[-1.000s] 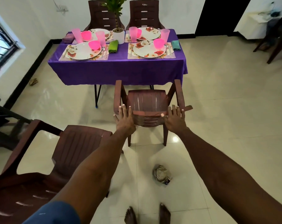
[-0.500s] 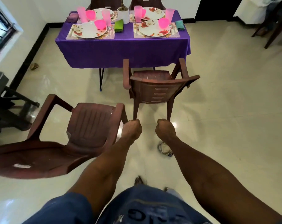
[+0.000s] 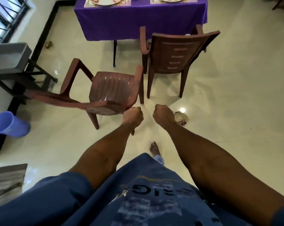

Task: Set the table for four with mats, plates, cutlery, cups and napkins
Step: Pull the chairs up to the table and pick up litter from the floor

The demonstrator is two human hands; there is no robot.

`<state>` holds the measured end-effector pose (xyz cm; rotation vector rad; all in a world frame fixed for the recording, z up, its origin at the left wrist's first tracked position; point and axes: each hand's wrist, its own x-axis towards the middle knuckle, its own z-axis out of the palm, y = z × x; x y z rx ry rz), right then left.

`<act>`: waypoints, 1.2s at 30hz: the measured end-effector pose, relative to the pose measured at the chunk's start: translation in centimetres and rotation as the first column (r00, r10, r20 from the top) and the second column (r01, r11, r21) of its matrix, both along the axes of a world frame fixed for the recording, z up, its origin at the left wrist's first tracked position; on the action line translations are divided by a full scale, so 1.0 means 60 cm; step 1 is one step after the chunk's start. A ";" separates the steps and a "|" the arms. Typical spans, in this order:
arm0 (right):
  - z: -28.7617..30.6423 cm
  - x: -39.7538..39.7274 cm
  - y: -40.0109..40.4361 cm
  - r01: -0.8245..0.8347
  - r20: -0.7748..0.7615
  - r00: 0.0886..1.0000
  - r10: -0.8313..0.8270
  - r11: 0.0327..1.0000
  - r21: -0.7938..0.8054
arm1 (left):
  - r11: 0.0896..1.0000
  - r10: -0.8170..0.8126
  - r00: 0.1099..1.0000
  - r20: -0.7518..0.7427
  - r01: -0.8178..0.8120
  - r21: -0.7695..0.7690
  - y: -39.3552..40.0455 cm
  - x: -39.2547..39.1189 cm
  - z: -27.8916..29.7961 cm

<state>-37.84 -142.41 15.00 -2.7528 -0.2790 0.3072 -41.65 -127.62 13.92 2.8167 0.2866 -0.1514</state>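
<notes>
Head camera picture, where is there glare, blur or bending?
Head view: glare spot on the floor tiles beside the right hand; motion blur smears the window and purple bin at the left edge; wide-angle bending tilts the nearer chair and the purple tablecloth.

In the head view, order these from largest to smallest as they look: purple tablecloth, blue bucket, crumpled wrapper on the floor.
1. Purple tablecloth
2. Blue bucket, partly cut off at the left edge
3. Crumpled wrapper
</notes>
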 end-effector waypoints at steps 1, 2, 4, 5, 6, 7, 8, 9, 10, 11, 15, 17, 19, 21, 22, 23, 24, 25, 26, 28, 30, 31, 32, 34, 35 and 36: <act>-0.001 -0.028 0.009 -0.007 -0.004 1.000 0.007 1.000 -0.009 | 1.000 -0.005 1.000 -0.002 0.005 -0.007 0.010 -0.030 0.002; 0.000 -0.061 0.023 -0.017 -0.003 1.000 0.017 1.000 -0.015 | 1.000 0.004 1.000 0.011 -0.003 -0.013 0.029 -0.066 0.005; 0.002 -0.112 0.049 -0.026 -0.012 1.000 0.026 0.999 -0.019 | 1.000 0.025 0.998 0.055 -0.024 -0.019 0.061 -0.124 0.013; 0.007 -0.139 0.067 -0.039 -0.018 0.999 0.039 0.999 -0.008 | 0.999 0.038 0.995 0.093 -0.037 -0.017 0.085 -0.157 0.021; 0.009 -0.159 0.081 -0.055 -0.007 0.998 0.055 0.998 0.005 | 0.999 0.051 0.989 0.141 -0.051 -0.009 0.105 -0.183 0.030; 0.016 -0.179 0.103 -0.081 0.030 0.996 0.080 0.996 0.031 | 0.997 0.075 0.977 0.199 -0.077 0.004 0.133 -0.208 0.040; 0.022 -0.195 0.123 -0.095 0.090 0.992 0.089 0.993 0.067 | 0.994 0.100 0.965 0.241 -0.108 0.021 0.157 -0.226 0.051; 0.026 -0.206 0.144 -0.114 0.166 0.981 0.095 0.988 0.104 | 0.990 0.123 0.954 0.273 -0.138 0.039 0.181 -0.238 0.058; 0.027 -0.220 0.173 -0.146 0.234 0.966 0.114 0.982 0.121 | 0.983 0.153 0.944 0.293 -0.175 0.052 0.213 -0.256 0.064; 0.029 -0.229 0.198 -0.165 0.287 0.950 0.122 0.978 0.128 | 0.976 0.179 0.935 0.305 -0.208 0.063 0.241 -0.268 0.066; 0.062 -0.254 0.318 -0.216 0.428 0.890 0.159 0.973 0.088 | 0.945 0.251 0.902 0.352 -0.307 0.115 0.365 -0.301 0.091; 0.080 -0.262 0.377 -0.211 0.468 0.866 0.175 0.977 0.026 | 0.943 0.230 0.921 0.313 -0.291 0.164 0.421 -0.314 0.114; 0.097 -0.265 0.426 -0.219 0.471 0.857 0.210 0.975 -0.037 | 0.944 0.198 0.941 0.276 -0.259 0.207 0.474 -0.317 0.134; 0.106 -0.261 0.472 -0.240 0.373 0.889 0.265 0.964 -0.112 | 0.945 0.164 0.965 0.204 -0.213 0.249 0.531 -0.309 0.144; 0.105 -0.258 0.491 -0.250 0.288 0.916 0.281 0.958 -0.138 | 0.949 0.142 0.980 0.142 -0.176 0.262 0.558 -0.300 0.145; 0.100 -0.254 0.501 -0.258 0.216 0.933 0.287 0.954 -0.154 | 0.955 0.117 0.990 0.081 -0.135 0.265 0.578 -0.291 0.146; 0.093 -0.250 0.505 -0.261 0.169 0.943 0.287 0.952 -0.163 | 0.960 0.087 0.996 0.032 -0.092 0.264 0.592 -0.280 0.147; 0.086 -0.248 0.510 -0.259 0.146 0.947 0.285 0.950 -0.174 | 0.966 0.054 0.999 -0.005 -0.051 0.254 0.607 -0.268 0.149; 0.081 -0.247 0.513 -0.251 0.141 0.951 0.276 0.953 -0.171 | 0.973 0.026 0.999 -0.038 -0.017 0.229 0.617 -0.256 0.154; 0.081 -0.245 0.516 -0.225 0.141 0.959 0.245 0.964 -0.139 | 0.987 -0.016 0.994 -0.106 0.033 0.159 0.633 -0.233 0.155; 0.083 -0.240 0.517 -0.203 0.170 0.960 0.221 0.972 -0.121 | 0.991 -0.038 0.988 -0.153 0.056 0.119 0.640 -0.215 0.152; 0.084 -0.235 0.517 -0.192 0.185 0.960 0.212 0.974 -0.119 | 0.992 -0.048 0.985 -0.165 0.066 0.105 0.644 -0.206 0.148; 0.082 -0.229 0.516 -0.185 0.184 0.961 0.207 0.974 -0.127 | 0.993 -0.056 0.983 -0.173 0.073 0.093 0.647 -0.197 0.144; 0.078 -0.223 0.514 -0.194 0.138 0.966 0.217 0.967 -0.166 | 0.994 -0.059 0.986 -0.157 0.072 0.082 0.650 -0.186 0.131; 0.074 -0.223 0.514 -0.199 0.110 0.969 0.221 0.964 -0.178 | 0.995 -0.058 0.988 -0.143 0.069 0.069 0.650 -0.180 0.124; 0.071 -0.222 0.516 -0.199 0.091 0.972 0.217 0.964 -0.176 | 0.996 -0.058 0.991 -0.125 0.065 0.056 0.651 -0.175 0.121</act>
